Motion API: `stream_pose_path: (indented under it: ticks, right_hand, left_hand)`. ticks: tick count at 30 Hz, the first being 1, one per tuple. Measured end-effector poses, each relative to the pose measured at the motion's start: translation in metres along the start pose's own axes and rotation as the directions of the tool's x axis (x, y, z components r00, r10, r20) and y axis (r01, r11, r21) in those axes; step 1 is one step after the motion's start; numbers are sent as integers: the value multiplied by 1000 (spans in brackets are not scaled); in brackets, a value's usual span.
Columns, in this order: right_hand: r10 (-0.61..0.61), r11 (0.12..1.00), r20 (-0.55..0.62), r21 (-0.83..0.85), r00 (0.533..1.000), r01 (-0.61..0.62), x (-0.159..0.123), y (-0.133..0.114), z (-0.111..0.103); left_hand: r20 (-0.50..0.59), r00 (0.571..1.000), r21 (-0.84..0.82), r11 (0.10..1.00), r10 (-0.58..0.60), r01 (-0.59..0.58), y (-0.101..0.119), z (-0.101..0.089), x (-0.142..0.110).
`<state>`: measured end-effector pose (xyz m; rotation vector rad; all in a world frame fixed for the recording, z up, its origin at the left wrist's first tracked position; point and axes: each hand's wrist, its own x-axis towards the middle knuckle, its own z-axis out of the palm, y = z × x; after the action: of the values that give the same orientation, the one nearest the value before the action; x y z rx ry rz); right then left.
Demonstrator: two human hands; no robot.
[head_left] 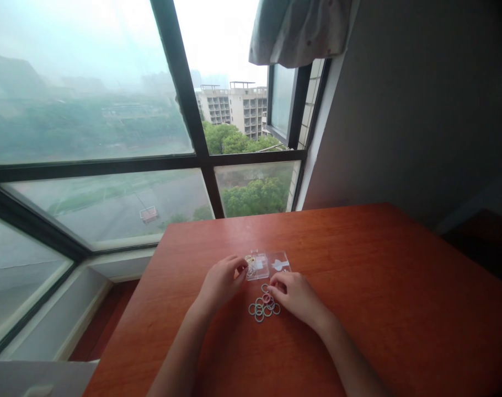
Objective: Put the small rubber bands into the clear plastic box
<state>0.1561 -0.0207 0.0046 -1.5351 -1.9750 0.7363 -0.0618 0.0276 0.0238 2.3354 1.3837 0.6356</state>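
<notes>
A small clear plastic box lies with its lid folded open to the right. Pale ring-shaped hair ties are bunched in its left part. My left hand is at the box's left edge, thumb and fingers curled together against the pale ties; whatever they pinch is hidden. In front of the box, several grey-green hair ties lie in a loose, overlapping cluster with a pink one among them. My right hand has its fingertips closed at the edge of a grey-green hair tie at the cluster's far side.
The reddish-brown wooden table reaches the dark-framed window at the back. A grey wall rises on the right, and a short curtain hangs at the top. Left of the table edge is a low ledge.
</notes>
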Motion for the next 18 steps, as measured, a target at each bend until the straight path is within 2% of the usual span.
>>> stream_pose_path:
  ticks: [8, 18]
  right_hand:
    - [28, 999, 13, -30, 1000, -28, 0, 1, -1]
    - [45, 999, 86, -33, 995, -42, -2, -1, -2]
  left_hand:
    - [4, 1000, 14, 1000, -21, 21, 0, 2, -1]
    - [-2, 1000, 45, 999, -23, 23, -3, 4, -1]
